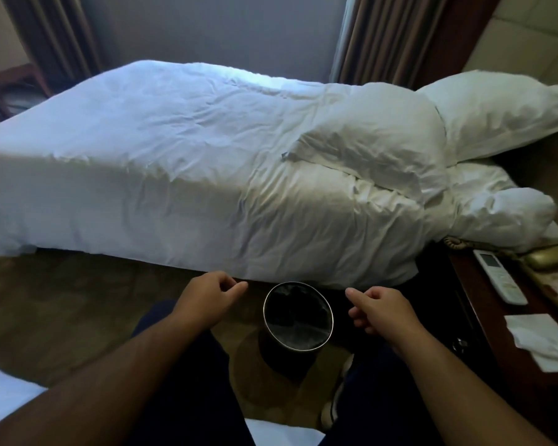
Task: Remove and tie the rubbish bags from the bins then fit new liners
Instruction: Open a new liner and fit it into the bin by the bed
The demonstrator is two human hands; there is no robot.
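The bin (298, 349) stands on the floor right in front of you, round and dark with a bright metal rim. Inside it there is a dark, crinkled sheen that looks like a rubbish bag (295, 313), though it is too dim to tell what it holds or whether any edge folds over the rim.

Your left hand (207, 296) hovers just left of the bin and your right hand (382, 309) just right of it. Both are loosely curled, forefingers towards the rim, holding nothing that shows and touching neither bin nor bag.

So for this 1 bin I judge you are at the very start: the bag is not lifted out, not tied, and no new liner is in view. All 3 steps are left.

Just beyond the bin runs the side of a bed (174, 162) under white covers. To the bin's right is a dark bedside table (484, 304) with a remote (500, 280) and a white paper (541, 339).
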